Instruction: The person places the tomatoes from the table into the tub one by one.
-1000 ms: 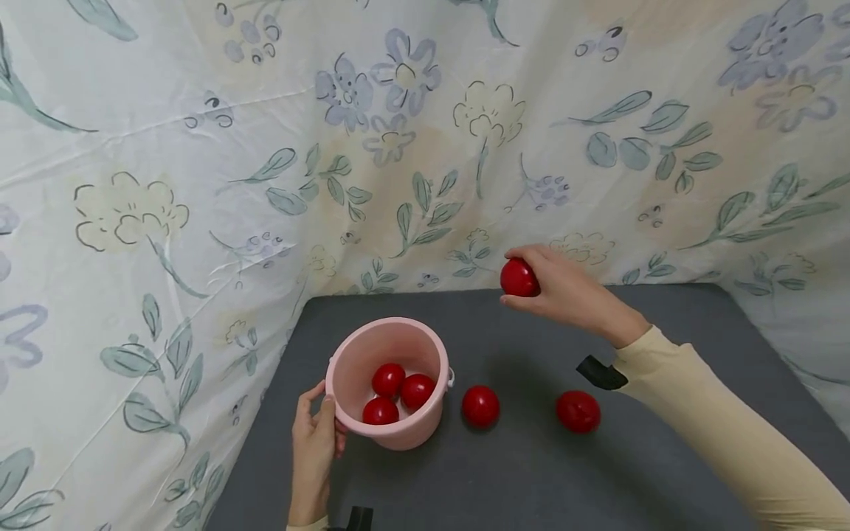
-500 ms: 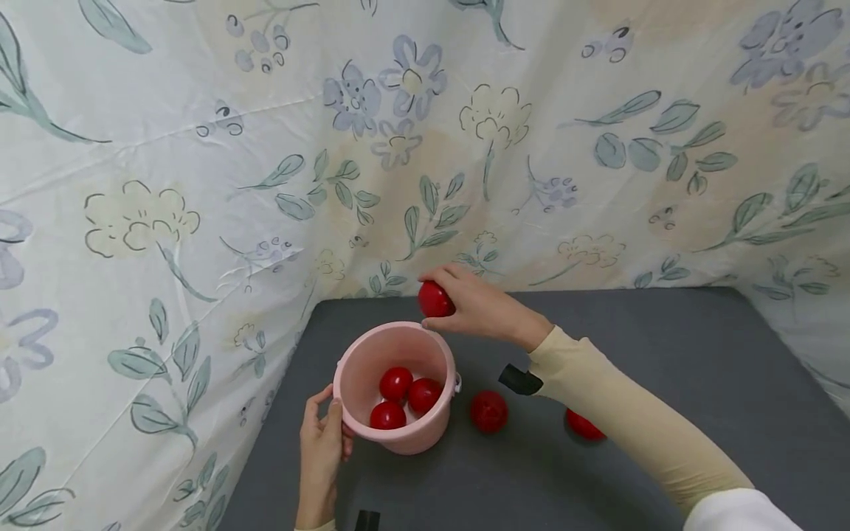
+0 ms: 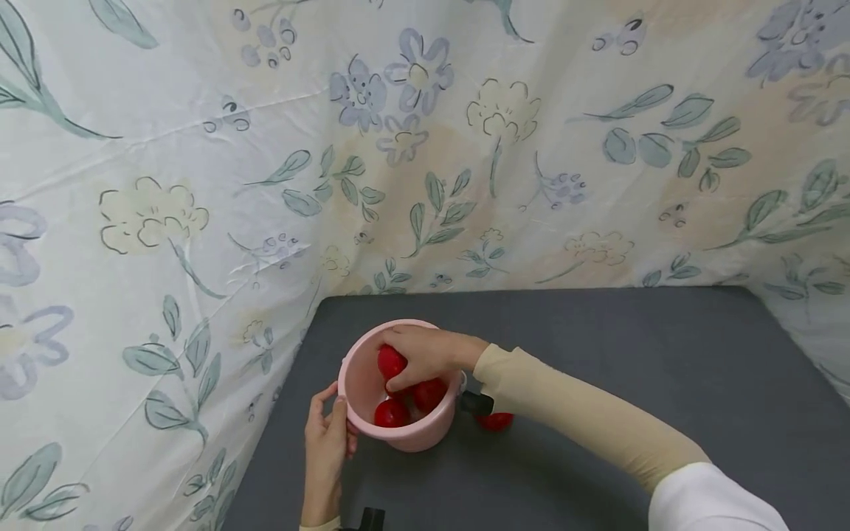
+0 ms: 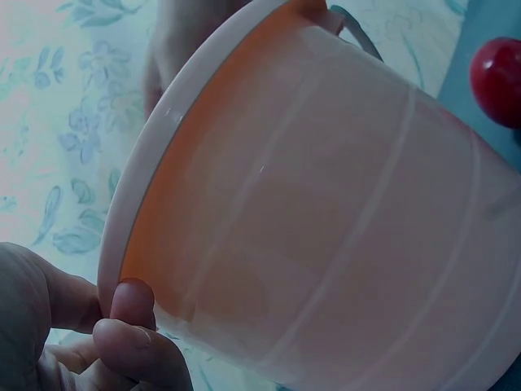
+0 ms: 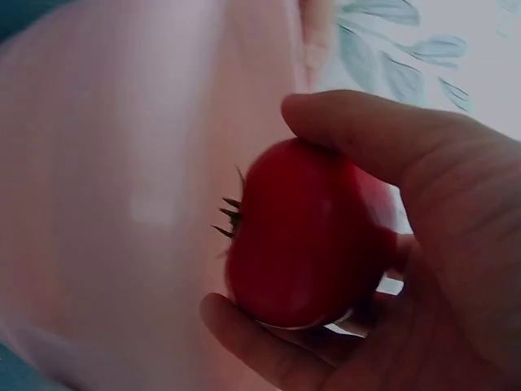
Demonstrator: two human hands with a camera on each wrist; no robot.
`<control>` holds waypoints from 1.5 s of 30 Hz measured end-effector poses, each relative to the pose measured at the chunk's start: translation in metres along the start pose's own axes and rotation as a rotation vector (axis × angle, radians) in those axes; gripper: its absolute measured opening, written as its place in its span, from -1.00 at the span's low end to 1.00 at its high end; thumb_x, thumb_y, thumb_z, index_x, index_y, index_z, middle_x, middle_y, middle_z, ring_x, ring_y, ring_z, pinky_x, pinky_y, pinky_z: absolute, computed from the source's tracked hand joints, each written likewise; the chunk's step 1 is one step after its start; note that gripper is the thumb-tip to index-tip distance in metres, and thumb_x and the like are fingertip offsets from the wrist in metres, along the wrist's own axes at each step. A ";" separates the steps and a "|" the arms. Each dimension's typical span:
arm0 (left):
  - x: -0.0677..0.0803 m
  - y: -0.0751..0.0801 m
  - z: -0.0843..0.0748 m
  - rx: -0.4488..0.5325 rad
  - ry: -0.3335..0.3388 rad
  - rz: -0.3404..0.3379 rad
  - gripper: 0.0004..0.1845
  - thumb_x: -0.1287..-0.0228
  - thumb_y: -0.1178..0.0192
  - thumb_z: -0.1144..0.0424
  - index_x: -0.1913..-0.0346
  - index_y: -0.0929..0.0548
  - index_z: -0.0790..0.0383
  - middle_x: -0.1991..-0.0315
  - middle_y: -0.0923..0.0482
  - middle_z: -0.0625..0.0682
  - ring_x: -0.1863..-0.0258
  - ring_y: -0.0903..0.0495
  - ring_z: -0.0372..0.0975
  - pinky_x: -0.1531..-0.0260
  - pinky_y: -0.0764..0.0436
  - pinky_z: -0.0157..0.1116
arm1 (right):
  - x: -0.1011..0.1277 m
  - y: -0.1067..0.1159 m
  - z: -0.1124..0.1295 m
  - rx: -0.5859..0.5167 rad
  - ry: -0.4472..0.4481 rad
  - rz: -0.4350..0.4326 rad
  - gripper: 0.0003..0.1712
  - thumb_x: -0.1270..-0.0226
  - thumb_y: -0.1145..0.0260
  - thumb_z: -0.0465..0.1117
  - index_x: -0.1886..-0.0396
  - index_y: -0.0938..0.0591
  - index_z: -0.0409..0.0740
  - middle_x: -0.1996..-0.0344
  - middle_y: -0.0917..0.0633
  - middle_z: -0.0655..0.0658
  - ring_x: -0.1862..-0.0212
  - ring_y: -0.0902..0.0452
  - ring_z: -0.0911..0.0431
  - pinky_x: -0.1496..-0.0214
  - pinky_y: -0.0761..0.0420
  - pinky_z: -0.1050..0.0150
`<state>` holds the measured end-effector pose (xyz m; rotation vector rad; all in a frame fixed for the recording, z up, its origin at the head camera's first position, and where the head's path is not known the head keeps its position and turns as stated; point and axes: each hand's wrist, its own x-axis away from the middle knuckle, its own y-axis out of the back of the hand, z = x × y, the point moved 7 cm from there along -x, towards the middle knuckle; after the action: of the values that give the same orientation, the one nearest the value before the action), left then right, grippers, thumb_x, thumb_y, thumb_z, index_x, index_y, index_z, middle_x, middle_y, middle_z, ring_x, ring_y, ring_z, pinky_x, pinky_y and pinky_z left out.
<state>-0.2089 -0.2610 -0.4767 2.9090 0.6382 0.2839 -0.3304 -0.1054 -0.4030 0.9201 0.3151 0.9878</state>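
Tomato (image 3: pixel 391 362) pinched in right hand (image 3: pixel 425 355), inside bucket (image 3: pixel 358 383) mouth | apparently above three tomatoes | left hand (image 3: pixel 327 450) grips rim.

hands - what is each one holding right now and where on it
The right hand holds a red tomato round its sides, inside the pink bucket. The left hand grips the bucket's rim, thumb on the lip.

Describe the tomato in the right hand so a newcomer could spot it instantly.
Find the pink bucket at the near left of the grey table, its rim held by the left hand. The held tomato sits at the bucket's mouth, gripped by the right hand; it alone is held, above the loose ones.
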 end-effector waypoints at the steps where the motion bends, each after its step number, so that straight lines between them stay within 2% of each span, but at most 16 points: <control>1: 0.000 -0.001 0.000 0.001 0.001 0.002 -0.52 -0.61 0.03 0.09 -0.46 -0.26 0.11 0.64 -0.45 -0.10 0.77 -0.36 -0.30 0.70 -0.39 -0.39 | 0.000 -0.005 -0.001 0.009 0.003 0.014 -0.13 -0.09 -0.58 0.01 -0.39 -0.41 0.05 -0.15 -0.56 0.05 -0.12 -0.50 0.15 0.11 -0.72 0.31; 10: 0.000 -0.003 0.000 0.002 0.016 -0.008 -0.52 -0.61 0.05 0.10 -0.48 -0.25 0.10 0.63 -0.45 -0.09 0.77 -0.35 -0.30 0.70 -0.38 -0.39 | 0.000 -0.027 -0.013 0.192 0.006 0.119 -0.26 -0.04 -0.57 0.12 -0.23 -0.51 0.13 0.02 -0.64 0.12 0.03 -0.53 0.22 0.10 -0.67 0.37; 21: -0.001 -0.006 -0.001 0.001 -0.003 -0.021 -0.53 -0.61 0.05 0.12 -0.46 -0.28 0.11 0.64 -0.45 -0.07 0.79 -0.35 -0.29 0.72 -0.38 -0.39 | 0.000 -0.047 -0.021 0.462 -0.049 0.123 -0.38 0.06 -0.58 0.21 -0.05 -0.62 0.27 0.23 -0.68 0.20 0.18 -0.49 0.26 0.11 -0.56 0.26; 26: 0.000 -0.006 0.000 0.010 0.007 -0.024 -0.53 -0.61 0.05 0.12 -0.47 -0.27 0.11 0.64 -0.44 -0.08 0.78 -0.34 -0.30 0.71 -0.38 -0.39 | -0.001 -0.050 -0.020 0.487 -0.060 0.153 -0.39 0.05 -0.57 0.20 -0.06 -0.63 0.28 0.20 -0.67 0.18 0.17 -0.48 0.24 0.12 -0.55 0.28; 32: -0.001 -0.005 0.000 0.019 0.010 -0.019 -0.53 -0.62 0.05 0.11 -0.47 -0.27 0.10 0.65 -0.44 -0.09 0.78 -0.34 -0.30 0.71 -0.38 -0.39 | -0.002 -0.050 -0.021 0.507 -0.074 0.141 -0.37 0.08 -0.58 0.22 -0.07 -0.64 0.33 0.14 -0.67 0.19 0.17 -0.50 0.26 0.10 -0.55 0.31; 40: 0.000 -0.006 0.001 0.033 0.010 -0.021 -0.56 -0.61 0.04 0.14 -0.44 -0.30 0.10 0.66 -0.44 -0.09 0.79 -0.34 -0.31 0.72 -0.36 -0.40 | -0.003 -0.053 -0.021 0.525 -0.076 0.150 -0.60 0.02 -0.51 0.26 0.20 -0.77 0.25 0.27 -0.73 0.17 0.25 -0.48 0.22 0.22 -0.54 0.32; 45: -0.001 -0.005 0.001 0.025 0.007 -0.022 -0.54 -0.61 0.05 0.12 -0.46 -0.29 0.09 0.65 -0.45 -0.09 0.79 -0.34 -0.30 0.72 -0.37 -0.39 | -0.003 -0.054 -0.022 0.515 -0.086 0.163 -0.62 0.03 -0.52 0.25 0.21 -0.77 0.27 0.27 -0.73 0.19 0.25 -0.48 0.23 0.22 -0.54 0.34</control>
<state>-0.2114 -0.2569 -0.4790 2.9237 0.6798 0.2851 -0.3141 -0.1086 -0.4587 1.4708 0.4371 1.0311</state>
